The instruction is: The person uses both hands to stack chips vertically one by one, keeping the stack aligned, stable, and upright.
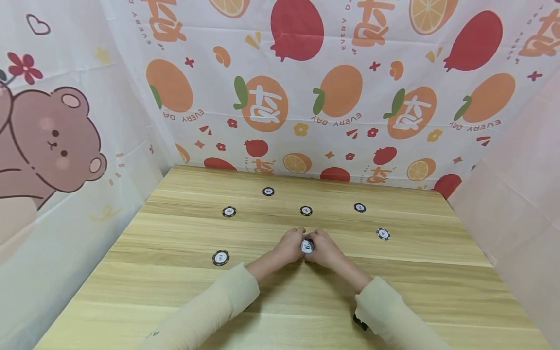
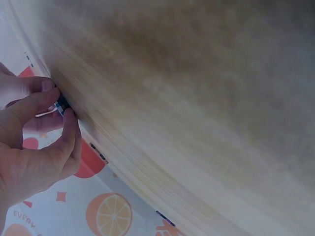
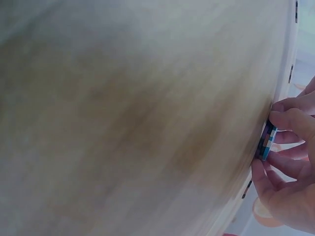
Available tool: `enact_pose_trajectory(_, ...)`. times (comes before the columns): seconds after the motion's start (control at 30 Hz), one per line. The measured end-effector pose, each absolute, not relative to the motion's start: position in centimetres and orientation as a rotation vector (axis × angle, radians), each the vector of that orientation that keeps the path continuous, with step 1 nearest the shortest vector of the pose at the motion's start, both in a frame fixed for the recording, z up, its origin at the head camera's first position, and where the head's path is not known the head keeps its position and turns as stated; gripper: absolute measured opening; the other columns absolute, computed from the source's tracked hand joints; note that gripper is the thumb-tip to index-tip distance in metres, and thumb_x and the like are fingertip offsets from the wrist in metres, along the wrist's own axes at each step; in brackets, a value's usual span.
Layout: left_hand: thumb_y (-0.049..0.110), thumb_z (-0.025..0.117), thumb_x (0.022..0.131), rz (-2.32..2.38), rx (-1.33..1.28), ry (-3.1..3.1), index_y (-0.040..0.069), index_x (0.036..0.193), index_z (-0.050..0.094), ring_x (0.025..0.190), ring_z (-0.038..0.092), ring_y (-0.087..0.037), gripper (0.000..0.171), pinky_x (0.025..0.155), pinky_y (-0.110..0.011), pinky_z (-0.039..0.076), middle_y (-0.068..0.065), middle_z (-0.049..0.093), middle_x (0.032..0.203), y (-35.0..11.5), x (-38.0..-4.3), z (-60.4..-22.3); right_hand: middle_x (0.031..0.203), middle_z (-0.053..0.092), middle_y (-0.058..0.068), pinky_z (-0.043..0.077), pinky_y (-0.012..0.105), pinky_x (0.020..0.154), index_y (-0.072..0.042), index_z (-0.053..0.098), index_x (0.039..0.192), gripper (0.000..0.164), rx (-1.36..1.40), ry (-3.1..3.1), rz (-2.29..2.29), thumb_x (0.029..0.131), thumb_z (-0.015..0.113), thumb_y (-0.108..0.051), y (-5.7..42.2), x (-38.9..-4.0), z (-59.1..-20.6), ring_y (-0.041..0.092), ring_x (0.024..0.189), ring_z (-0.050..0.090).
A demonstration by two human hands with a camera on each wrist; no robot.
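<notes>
In the head view a short stack of poker chips (image 1: 307,246), its white top face marked 10, sits at the middle of the wooden table. My left hand (image 1: 288,246) pinches its left side, and my right hand (image 1: 324,250) grips the opposite side. Seen edge-on in the left wrist view, the stack (image 2: 62,103) is between fingertips at the tabletop. The right wrist view shows more than one layer in the stack (image 3: 267,140), with fingers of both hands round it; how many chips it has I cannot tell.
Single chips lie spread about: a 100 chip (image 1: 220,257) and another chip (image 1: 229,211) on the left, one (image 1: 268,191) farthest back, one (image 1: 306,210) beyond the hands, and two more (image 1: 360,207) (image 1: 383,234) on the right. Printed cloth (image 1: 306,131) hangs behind the table (image 1: 131,291).
</notes>
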State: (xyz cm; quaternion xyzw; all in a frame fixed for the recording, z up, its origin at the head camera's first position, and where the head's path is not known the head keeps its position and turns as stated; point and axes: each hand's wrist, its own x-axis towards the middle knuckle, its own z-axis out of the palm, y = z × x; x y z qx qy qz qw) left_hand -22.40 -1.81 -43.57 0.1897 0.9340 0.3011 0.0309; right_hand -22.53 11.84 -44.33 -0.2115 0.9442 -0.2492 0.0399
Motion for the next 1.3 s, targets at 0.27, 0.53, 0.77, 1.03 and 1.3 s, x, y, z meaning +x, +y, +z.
enact_pose_trajectory(0.27,0.002,0.072,0.073,0.937,0.572,2.858,-0.01,0.118,0.049,0.095,0.054,-0.036,0.052,0.081,-0.043,0.045,-0.024,0.054,0.104,-1.88,-22.3,-43.43,0.105,0.055,0.014,0.043,0.04,0.085,0.007,0.06,0.111,0.046,-0.742,2.905,-0.686,0.07,0.075,-0.007,11.66,-22.47,-43.96,0.03,0.098,0.051)
enact_pose_trajectory(0.53,0.002,0.073,0.073,0.97,0.569,2.832,-0.011,0.119,0.048,0.095,0.055,-0.035,0.054,0.08,-0.042,0.047,-0.025,0.054,0.107,-2.1,-22.43,-43.45,0.1,0.055,0.012,0.044,0.039,0.083,0.005,0.062,0.108,0.044,-0.798,2.918,-0.667,0.069,0.076,-0.008,11.71,-22.49,-43.96,0.028,0.094,0.051)
enact_pose_trajectory(0.77,-0.003,0.072,0.071,1.006,0.59,2.856,-0.011,0.115,0.051,0.096,0.056,-0.035,0.05,0.079,-0.041,0.047,-0.025,0.056,0.108,-2.26,-22.34,-43.39,0.096,0.054,0.01,0.044,0.039,0.08,0.004,0.063,0.103,0.039,-0.785,2.904,-0.712,0.068,0.077,-0.007,11.83,-22.61,-44.08,0.026,0.09,0.051)
enact_pose_trajectory(1.03,-0.005,0.072,0.069,1.003,0.615,2.873,-0.011,0.111,0.052,0.096,0.056,-0.035,0.046,0.078,-0.041,0.047,-0.023,0.057,0.107,-2.27,-22.28,-43.34,0.096,0.054,0.01,0.044,0.038,0.08,0.004,0.064,0.105,0.04,-0.779,2.89,-0.699,0.069,0.078,-0.007,11.85,-22.76,-44.0,0.026,0.089,0.052)
enact_pose_trajectory(1.3,-0.005,0.07,0.07,0.996,0.535,2.859,-0.01,0.116,0.051,0.092,0.056,-0.031,0.05,0.077,-0.039,0.048,-0.021,0.057,0.106,-2.39,-21.89,-42.97,0.093,0.053,0.009,0.045,0.038,0.078,0.003,0.064,0.102,0.038,-0.805,2.89,-0.701,0.068,0.077,-0.007,11.86,-22.62,-43.88,0.025,0.086,0.052)
